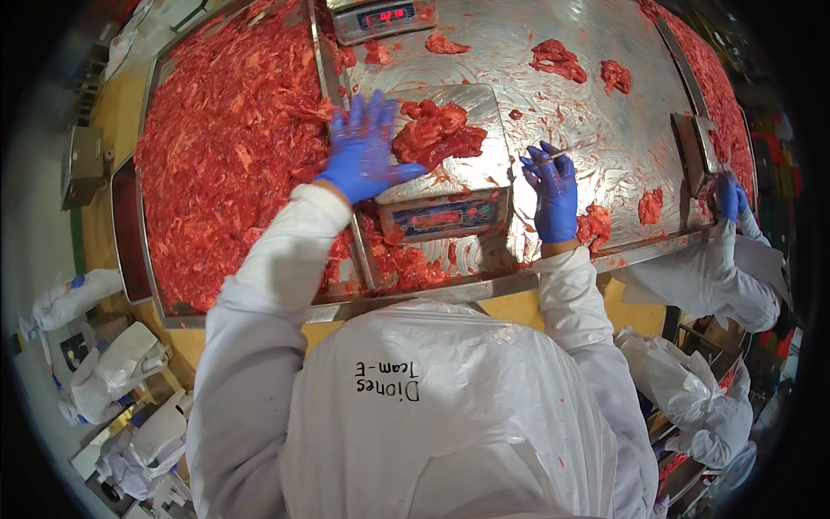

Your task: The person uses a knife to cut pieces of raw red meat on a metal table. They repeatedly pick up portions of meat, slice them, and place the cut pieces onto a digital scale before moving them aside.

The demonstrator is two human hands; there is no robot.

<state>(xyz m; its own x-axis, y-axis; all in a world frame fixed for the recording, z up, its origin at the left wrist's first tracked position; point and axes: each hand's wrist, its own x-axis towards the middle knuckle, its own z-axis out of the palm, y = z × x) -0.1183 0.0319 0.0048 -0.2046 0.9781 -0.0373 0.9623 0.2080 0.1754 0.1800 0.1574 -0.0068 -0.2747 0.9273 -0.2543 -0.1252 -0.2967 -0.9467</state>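
My left hand [367,151], in a blue glove, has its fingers spread over the left edge of a metal scale platform [484,108]. Its thumb points toward a pile of red raw meat [439,131] on the scale, and nothing is in its grip. To the right of the scale, my right hand [555,195] is also gloved in blue. Its fingers are closed on a thin metal tool [560,152] that sticks out between them; too little shows to tell its kind. The scale's display panel [445,218] faces me.
Shredded red meat fills a large bin [233,156] at left. Several meat pieces [558,60] lie scattered on the steel table [605,130]. A second scale [380,19] stands at the far side. At right, a co-worker's gloved hand [731,197] is beside another scale [694,151].
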